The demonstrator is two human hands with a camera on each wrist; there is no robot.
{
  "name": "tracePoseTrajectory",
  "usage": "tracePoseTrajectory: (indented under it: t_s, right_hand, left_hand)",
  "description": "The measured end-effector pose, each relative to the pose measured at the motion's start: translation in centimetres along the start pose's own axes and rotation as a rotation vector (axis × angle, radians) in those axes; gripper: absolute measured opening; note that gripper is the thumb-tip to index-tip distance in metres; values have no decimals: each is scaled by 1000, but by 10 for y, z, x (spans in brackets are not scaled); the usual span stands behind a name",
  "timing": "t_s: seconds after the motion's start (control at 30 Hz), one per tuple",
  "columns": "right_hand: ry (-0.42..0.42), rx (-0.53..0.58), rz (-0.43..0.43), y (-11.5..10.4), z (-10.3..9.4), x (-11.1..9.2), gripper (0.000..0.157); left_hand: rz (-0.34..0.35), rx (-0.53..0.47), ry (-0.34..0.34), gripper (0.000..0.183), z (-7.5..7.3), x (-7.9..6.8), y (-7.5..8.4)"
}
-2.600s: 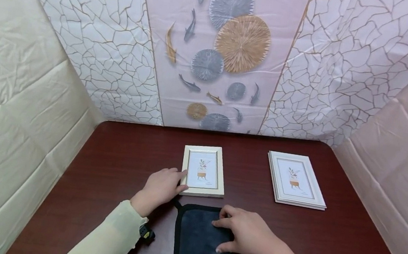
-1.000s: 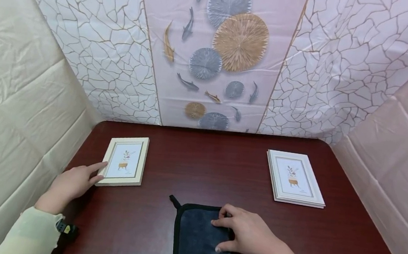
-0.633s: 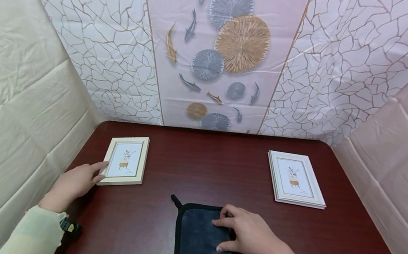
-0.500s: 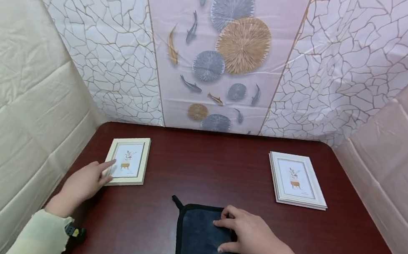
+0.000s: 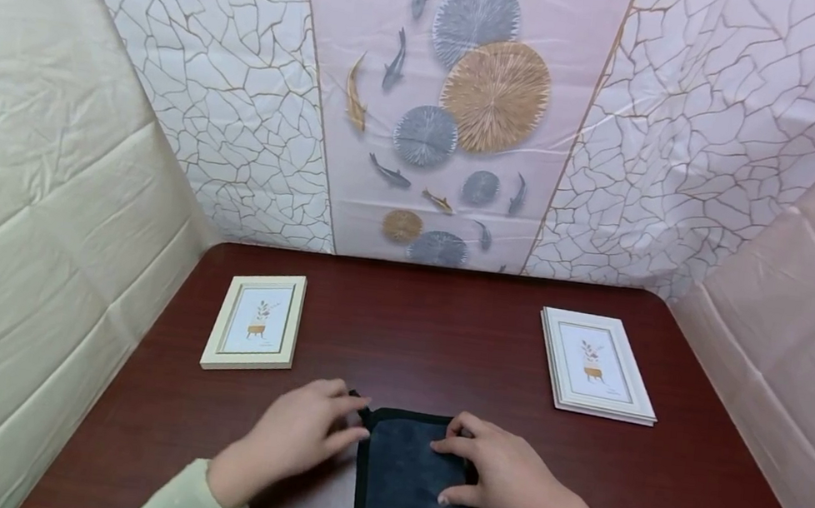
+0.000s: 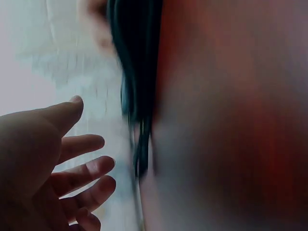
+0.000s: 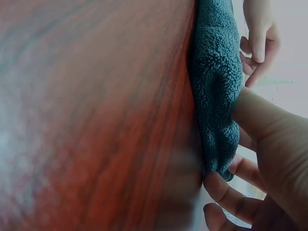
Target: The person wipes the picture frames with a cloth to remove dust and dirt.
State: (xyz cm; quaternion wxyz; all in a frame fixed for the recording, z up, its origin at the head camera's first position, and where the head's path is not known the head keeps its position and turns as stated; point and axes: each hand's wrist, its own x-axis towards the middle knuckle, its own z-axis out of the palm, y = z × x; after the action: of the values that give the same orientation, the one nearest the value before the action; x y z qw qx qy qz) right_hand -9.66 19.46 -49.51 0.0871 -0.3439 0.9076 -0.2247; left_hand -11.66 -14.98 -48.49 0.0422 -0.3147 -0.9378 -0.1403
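Note:
A folded dark blue-grey cloth (image 5: 412, 477) with black edging and a hanging loop lies at the front of the table. My left hand (image 5: 304, 431) hovers at its upper left corner, by the loop; in the left wrist view that hand (image 6: 62, 168) has loosely bent fingers and stands apart from the cloth (image 6: 137, 57). Resting on the cloth's right side, my right hand (image 5: 503, 474) keeps thumb and fingers spread. In the right wrist view its thumb touches the fluffy cloth (image 7: 216, 72), and fingertips (image 7: 216, 185) lie by the end near the table.
A cream picture frame (image 5: 217, 333) lies flat at the left of the dark red table (image 5: 406, 329). Some white picture frames (image 5: 642, 406) lie stacked at the right. Patterned fabric (image 5: 413, 204) hangs behind, and quilted panels flank both sides.
My left hand slid the cream frame from the middle to the left, let go of it, and came back to the cloth. My right hand has stayed on the cloth.

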Motion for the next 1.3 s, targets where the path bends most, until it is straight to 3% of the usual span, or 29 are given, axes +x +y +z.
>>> tracePoseTrajectory:
  t_s: [0.1, 0.27, 0.43, 0.6, 0.67, 0.8, 0.97, 1.07, 1.2, 1.3]
  right_hand:
    - [1, -10, 0, 0, 0, 0, 57]
    - [-14, -19, -3, 0, -2, 0, 58]
    - [1, -33, -39, 0, -4, -4, 57]
    - [136, -96, -64, 18, -14, -14, 60]
    - [208, -144, -27, 32, -25, -21, 63]
    - [299, -266, 144, 69, -57, -42, 70]
    - [272, -378, 382, 117, -94, -78, 87]
    - [225, -354, 478, 142, -104, -99, 97]
    - [196, -275, 522, 166, -109, -116, 100]
    - [209, -226, 489, 177, -108, -121, 92]
  left_hand:
    - [32, 11, -99, 52, 6, 4, 21]
    - [25, 62, -200, 60, 13, 8, 36]
    - [1, 54, -228, 62, 15, 7, 39]
    - [6, 35, -210, 61, 15, 6, 40]
    - [13, 28, -203, 61, 14, 6, 40]
    - [21, 25, -199, 60, 15, 7, 38]
    - [43, 63, -196, 58, 15, 10, 38]
    - [61, 84, -207, 56, 15, 12, 41]
    - [70, 81, -217, 53, 14, 13, 44]
    - [72, 79, -219, 53, 12, 12, 46]
